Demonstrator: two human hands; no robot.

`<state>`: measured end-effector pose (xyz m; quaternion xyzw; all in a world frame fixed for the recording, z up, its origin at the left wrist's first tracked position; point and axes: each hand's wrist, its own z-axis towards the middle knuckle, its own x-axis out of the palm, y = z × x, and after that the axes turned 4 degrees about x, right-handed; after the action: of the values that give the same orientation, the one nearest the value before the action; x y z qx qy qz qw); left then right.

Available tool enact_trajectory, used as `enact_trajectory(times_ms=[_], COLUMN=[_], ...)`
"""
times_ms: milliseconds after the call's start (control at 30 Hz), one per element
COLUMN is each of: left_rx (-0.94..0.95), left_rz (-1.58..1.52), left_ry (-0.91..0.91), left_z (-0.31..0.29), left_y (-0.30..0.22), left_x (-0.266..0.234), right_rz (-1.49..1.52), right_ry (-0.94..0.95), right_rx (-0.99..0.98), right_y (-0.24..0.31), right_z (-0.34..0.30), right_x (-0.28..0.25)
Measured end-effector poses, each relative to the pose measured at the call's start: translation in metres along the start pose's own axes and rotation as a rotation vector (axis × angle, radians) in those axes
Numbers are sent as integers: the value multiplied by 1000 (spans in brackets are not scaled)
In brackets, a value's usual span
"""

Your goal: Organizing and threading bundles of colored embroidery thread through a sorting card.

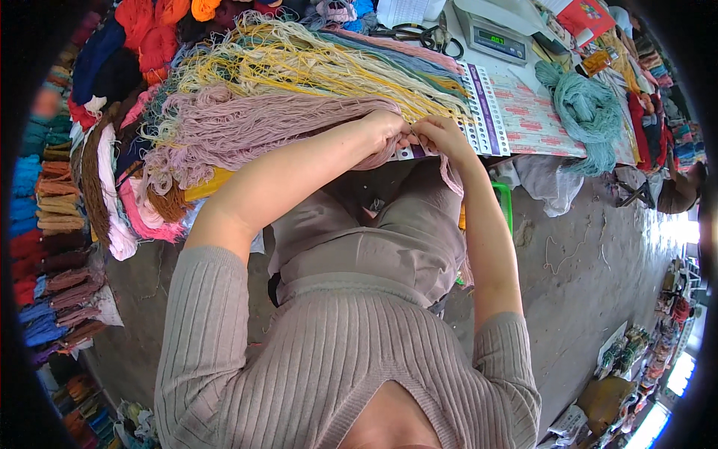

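At the table's near edge my left hand point(384, 127) is closed around the gathered end of a dusty-pink yarn bundle point(277, 123). The bundle's long strands spread leftward over the table. Close beside it, my right hand point(443, 138) pinches yarn at the same end, its fingertips nearly meeting those of the left. A short pink length point(452, 176) dangles below the right hand. Exactly how the strands run between the fingers is too small to make out. White cards with holes and a purple stripe point(485, 108) lie just right of my hands, with yarns running to their edge.
Cream and yellow yarns point(262, 63) lie beyond the pink bundle. Black-handled scissors point(437, 39) and a digital scale point(493, 37) sit at the back. A teal skein point(587, 112) hangs over the table's right edge. Under the table stands a green basket point(502, 206). Stacked yarn point(60, 198) lines the left.
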<state>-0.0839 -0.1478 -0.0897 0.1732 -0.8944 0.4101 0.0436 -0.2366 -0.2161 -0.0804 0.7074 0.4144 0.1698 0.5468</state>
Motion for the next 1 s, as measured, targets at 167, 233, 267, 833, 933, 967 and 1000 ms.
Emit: enact_trajectory(times_ms=[167, 233, 267, 833, 933, 967, 1000], left_rx=[281, 590, 476, 383, 380, 357, 312], left_rz=[653, 910, 693, -584, -509, -385, -235], left_ry=[-11, -110, -78, 464, 438, 398, 370], left_z=[-15, -22, -20, -78, -83, -76, -76], left_y=[9, 22, 24, -33, -34, -29, -26], left_x=[-8, -34, -40, -66, -54, -46, -27], right_rz=[-376, -469, -506, -687, -466, -286, -38], right_ry=[-175, -192, -218, -424, -423, -381, -335], right_rx=[-75, -93, -102, -88, -118, -130, -208], right_y=[-23, -13, -11, -3, -13, -23, -26], right_z=[3, -3, -4, -22, -22, -15, -13], right_x=[-1, 6, 7, 26, 22, 19, 17])
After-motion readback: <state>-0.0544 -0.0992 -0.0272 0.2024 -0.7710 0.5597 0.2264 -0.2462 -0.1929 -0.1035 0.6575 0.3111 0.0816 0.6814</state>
